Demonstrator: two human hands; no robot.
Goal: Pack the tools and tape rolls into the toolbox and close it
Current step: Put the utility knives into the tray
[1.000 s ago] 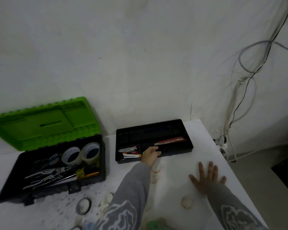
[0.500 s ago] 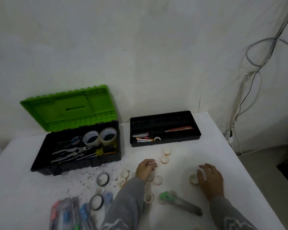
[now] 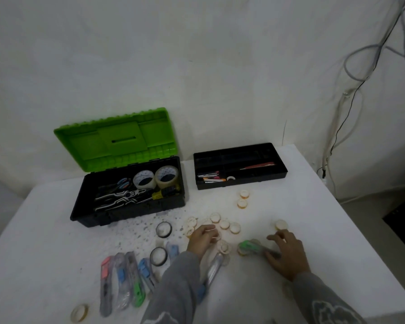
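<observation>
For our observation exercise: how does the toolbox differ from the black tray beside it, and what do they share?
The toolbox has a green lid, standing open; the tray has none. The toolbox is deeper and bigger than the shallow tray. The toolbox holds tape rolls and pliers; the tray holds smaller items in compartments. Both have black, rectangular bodies on the table.

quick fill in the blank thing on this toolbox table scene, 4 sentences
1. The toolbox has a lid that is ____ in colour.
2. That lid stands ____, not closed.
3. ____ large tape rolls stand inside the toolbox.
4. The black tray sits on the table to the ____ of the toolbox.

Missing words: green; open; two; right
</observation>
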